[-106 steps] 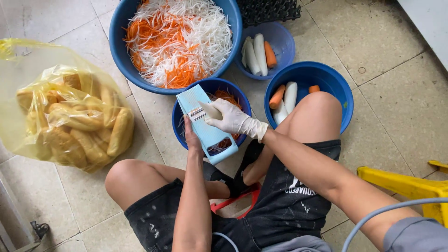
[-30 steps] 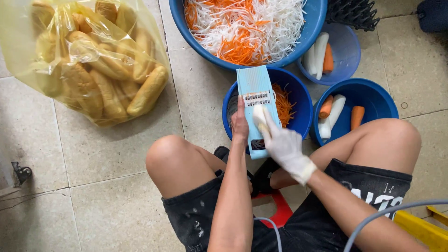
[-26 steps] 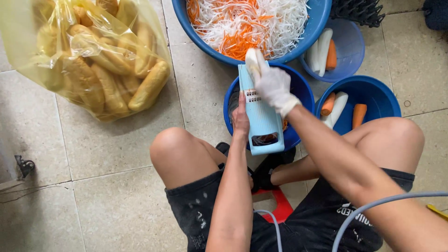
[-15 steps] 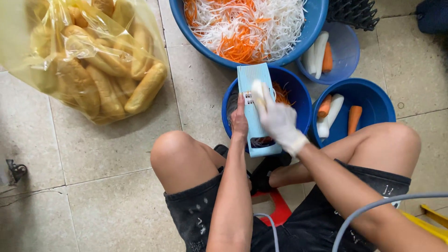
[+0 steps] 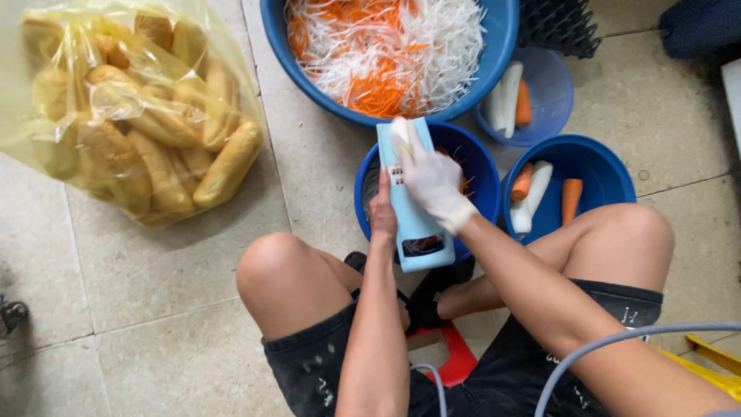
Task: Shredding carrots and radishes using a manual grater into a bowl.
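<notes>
Left hand [image 5: 382, 216] clamped on the light-blue slicer's [image 5: 413, 202] edge, gloved right hand [image 5: 432, 181] pressing a white radish piece [image 5: 401, 135] at its top, higher than half a second ago, small blue bowl [image 5: 478, 166] beneath.

Clear bag of bread rolls [image 5: 131, 116] at left; big blue basin w/ shredded veg [image 5: 386, 54] up top; black crate [image 5: 559, 27] nearby.
</notes>
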